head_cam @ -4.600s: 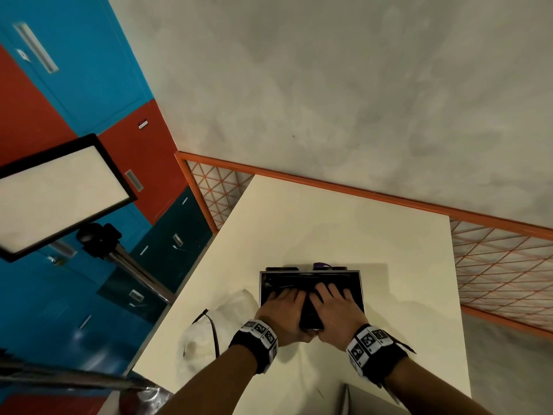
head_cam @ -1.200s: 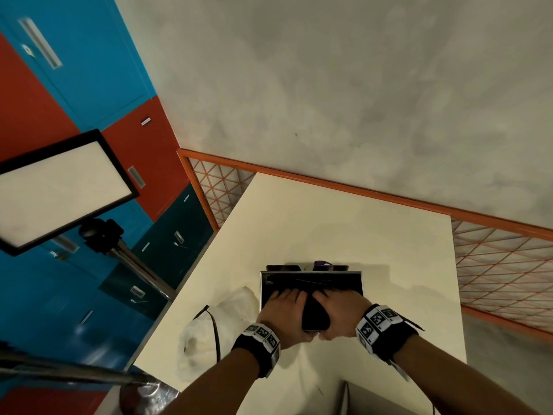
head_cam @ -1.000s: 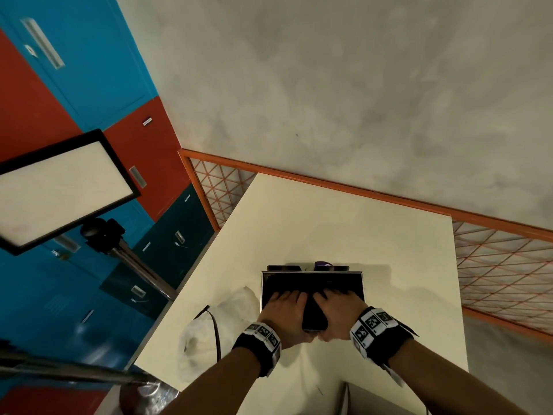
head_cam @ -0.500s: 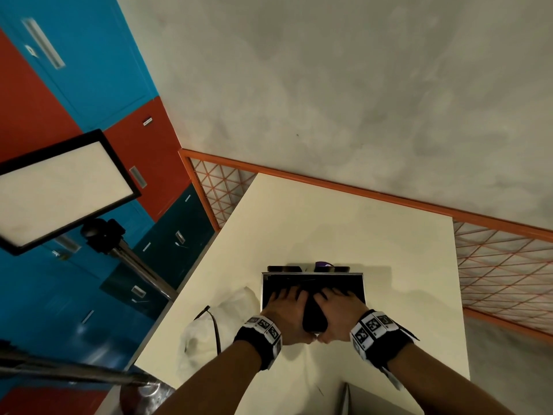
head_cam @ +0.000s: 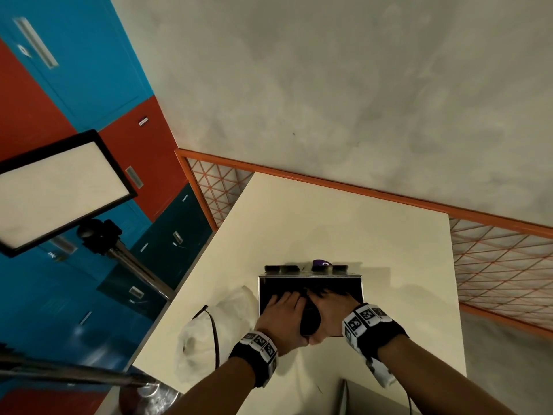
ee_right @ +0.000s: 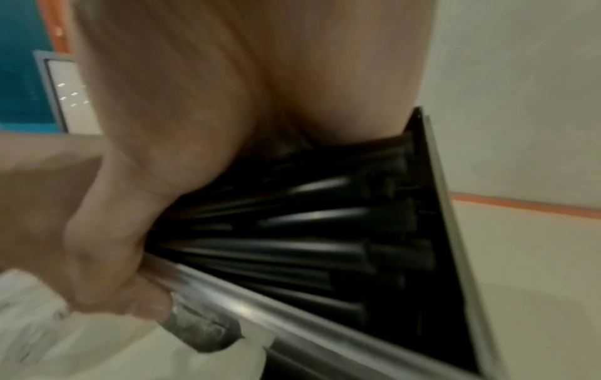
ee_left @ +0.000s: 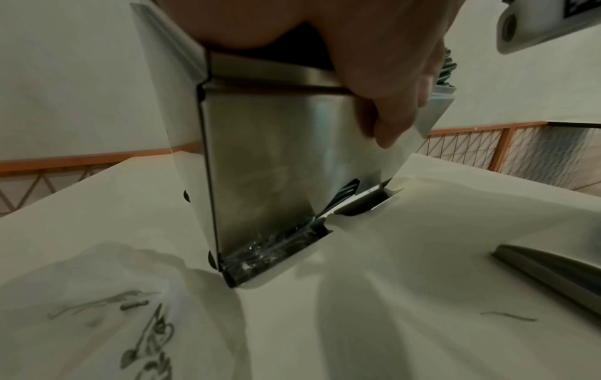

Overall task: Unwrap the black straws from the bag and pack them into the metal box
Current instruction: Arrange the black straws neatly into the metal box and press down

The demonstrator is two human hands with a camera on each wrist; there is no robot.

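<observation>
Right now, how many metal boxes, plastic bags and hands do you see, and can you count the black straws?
Metal box: 1
Plastic bag: 1
Hands, left hand and right hand: 2
Black straws: packed too tightly to count
Total counted: 4

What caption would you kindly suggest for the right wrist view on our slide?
Right hand pressing black straws down inside the open metal box.
</observation>
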